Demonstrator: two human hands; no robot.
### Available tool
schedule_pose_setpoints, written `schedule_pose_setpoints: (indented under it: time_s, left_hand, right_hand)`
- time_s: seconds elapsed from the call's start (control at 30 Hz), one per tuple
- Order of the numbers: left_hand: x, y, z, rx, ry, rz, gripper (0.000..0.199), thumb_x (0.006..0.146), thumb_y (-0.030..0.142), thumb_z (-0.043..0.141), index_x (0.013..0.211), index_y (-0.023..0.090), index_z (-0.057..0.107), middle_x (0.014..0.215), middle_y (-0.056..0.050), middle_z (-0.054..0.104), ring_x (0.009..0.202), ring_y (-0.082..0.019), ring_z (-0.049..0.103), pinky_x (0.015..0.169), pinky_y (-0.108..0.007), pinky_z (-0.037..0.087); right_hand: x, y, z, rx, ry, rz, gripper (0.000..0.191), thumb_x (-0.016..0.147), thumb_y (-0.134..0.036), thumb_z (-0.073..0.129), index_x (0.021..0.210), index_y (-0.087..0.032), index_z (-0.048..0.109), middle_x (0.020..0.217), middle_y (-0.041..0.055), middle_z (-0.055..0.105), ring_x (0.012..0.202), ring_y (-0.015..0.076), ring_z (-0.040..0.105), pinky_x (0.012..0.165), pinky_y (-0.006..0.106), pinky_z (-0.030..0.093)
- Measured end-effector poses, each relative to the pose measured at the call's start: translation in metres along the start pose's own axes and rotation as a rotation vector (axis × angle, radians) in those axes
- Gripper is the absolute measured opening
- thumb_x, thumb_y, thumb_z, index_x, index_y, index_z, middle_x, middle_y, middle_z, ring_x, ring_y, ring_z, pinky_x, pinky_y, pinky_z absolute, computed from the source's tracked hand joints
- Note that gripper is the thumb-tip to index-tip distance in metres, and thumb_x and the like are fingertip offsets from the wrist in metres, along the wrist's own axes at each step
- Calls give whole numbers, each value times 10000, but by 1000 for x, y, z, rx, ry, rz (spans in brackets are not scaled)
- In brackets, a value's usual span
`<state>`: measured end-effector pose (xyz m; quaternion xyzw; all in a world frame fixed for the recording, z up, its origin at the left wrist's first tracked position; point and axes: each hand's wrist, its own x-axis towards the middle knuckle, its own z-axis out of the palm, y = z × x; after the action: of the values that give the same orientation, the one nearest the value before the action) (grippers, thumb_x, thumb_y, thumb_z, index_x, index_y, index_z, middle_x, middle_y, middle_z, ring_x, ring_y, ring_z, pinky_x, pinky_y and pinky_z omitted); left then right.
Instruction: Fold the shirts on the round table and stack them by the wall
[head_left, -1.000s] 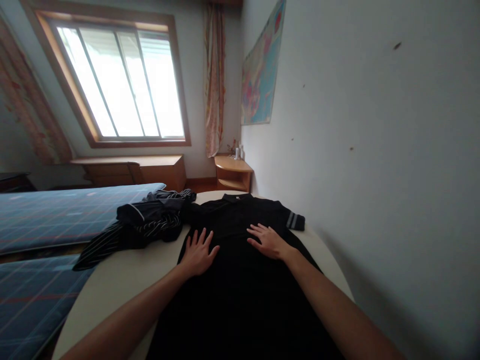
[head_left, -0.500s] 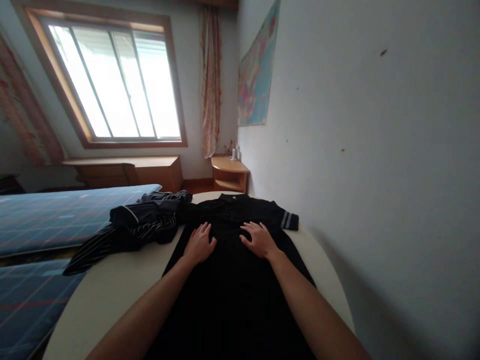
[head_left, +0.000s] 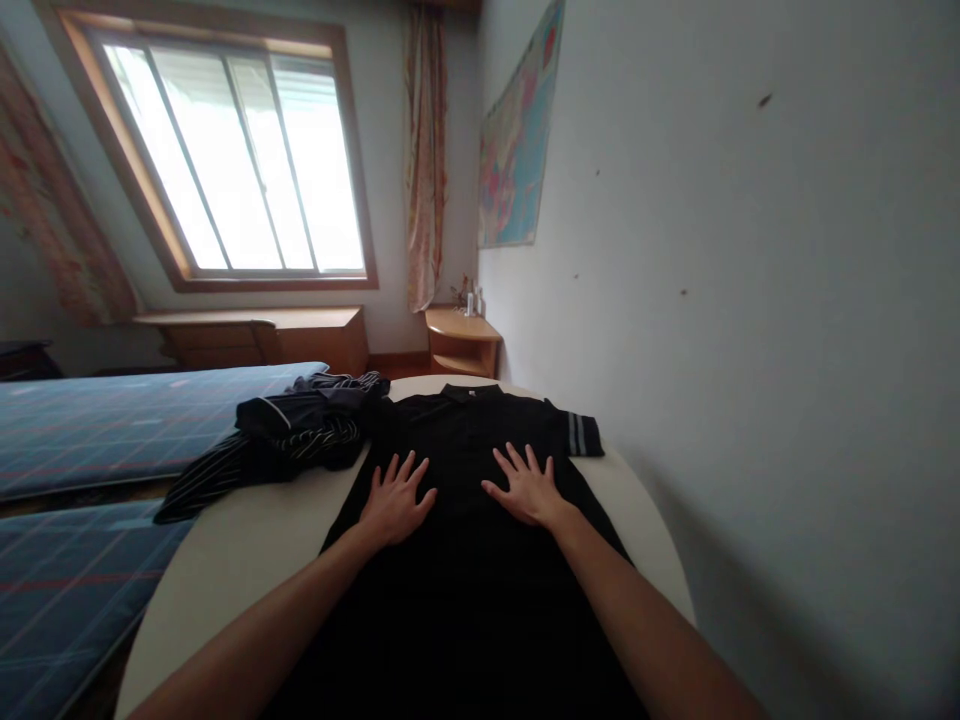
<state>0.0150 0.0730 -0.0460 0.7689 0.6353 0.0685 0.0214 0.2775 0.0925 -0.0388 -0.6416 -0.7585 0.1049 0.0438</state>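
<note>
A black short-sleeved garment with a collar (head_left: 457,560) lies spread out over a round pale table (head_left: 247,560), its collar at the far side. Two grey stripes ring its right sleeve. My left hand (head_left: 396,502) rests flat on the left part of its chest, fingers spread. On the right part, my right hand (head_left: 525,488) lies palm down with fingers apart. Neither hand grips the cloth. The left sleeve runs into a heap of dark striped clothes (head_left: 300,425), so its end is hard to make out.
Blue plaid mattresses (head_left: 82,425) lie left of the table. A white wall (head_left: 750,400) runs close along the right, with a map (head_left: 517,150) on it. Beyond the table stand a wooden corner shelf (head_left: 461,325) and a low wooden desk (head_left: 322,335) under the window.
My fingers have spread wider on the garment. The left hand sits slightly nearer to me and to the right. The view has shifted a little.
</note>
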Motion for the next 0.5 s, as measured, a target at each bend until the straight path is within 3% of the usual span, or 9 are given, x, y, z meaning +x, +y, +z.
schedule_pose_setpoints:
  time_s: [0.2, 0.37, 0.5]
  left_hand:
    - [-5, 2, -4, 29, -56, -8, 689, 946, 567, 367, 1545, 229, 317, 1630, -126, 217, 1486, -416, 160, 1138, -634, 184]
    - [20, 9, -16, 51, 70, 82, 550, 907, 456, 481, 1324, 105, 551, 1458, -200, 482, 1369, -352, 417, 1119, -458, 315]
    - [41, 12, -16, -3, 125, 112, 358, 898, 357, 499, 1135, 108, 600, 1234, -181, 610, 1168, -297, 569, 975, -386, 451]
  right_hand:
    - [-7, -4, -8, 27, -112, -8, 953, 809, -875, 219, 1585, -333, 111, 1666, 3, -12, 1495, 407, -99, 1113, 713, -68]
    - [6, -3, -14, 44, -143, 5, 952, 805, -870, 271, 1583, -344, 114, 1665, -9, -7, 1501, 386, -91, 1117, 709, -71]
    - [17, 0, -11, 53, -37, -16, 898, 833, -823, 337, 1570, -324, 222, 1660, 11, 101, 1509, 373, -8, 1144, 669, -36]
